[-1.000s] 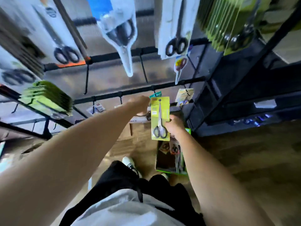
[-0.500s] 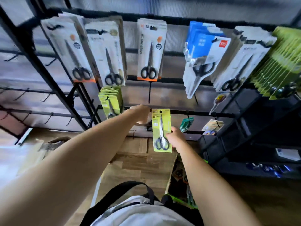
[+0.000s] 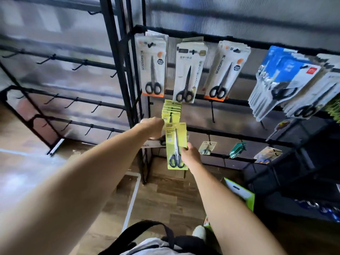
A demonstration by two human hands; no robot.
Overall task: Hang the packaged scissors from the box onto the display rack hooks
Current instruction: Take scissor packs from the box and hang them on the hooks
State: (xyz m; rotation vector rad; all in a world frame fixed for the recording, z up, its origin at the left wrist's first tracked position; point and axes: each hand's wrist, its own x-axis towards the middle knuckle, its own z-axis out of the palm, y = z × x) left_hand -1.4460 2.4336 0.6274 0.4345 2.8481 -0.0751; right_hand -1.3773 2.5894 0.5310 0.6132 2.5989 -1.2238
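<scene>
At the display rack's lower-left hook, steady the hung yellow packs with your curled left hand, whose grip is hidden, while your right hand, pinching the yellow scissors pack, threads its hole on.

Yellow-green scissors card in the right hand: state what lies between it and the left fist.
Head view: nothing; the left hand sits directly beside the yellow-green scissors card's upper left edge.

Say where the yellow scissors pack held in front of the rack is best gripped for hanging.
Pinch the yellow scissors pack by its lower right edge, from the right, as the right hand does; the card hangs upright, leaving its top clear for a hook.
</scene>
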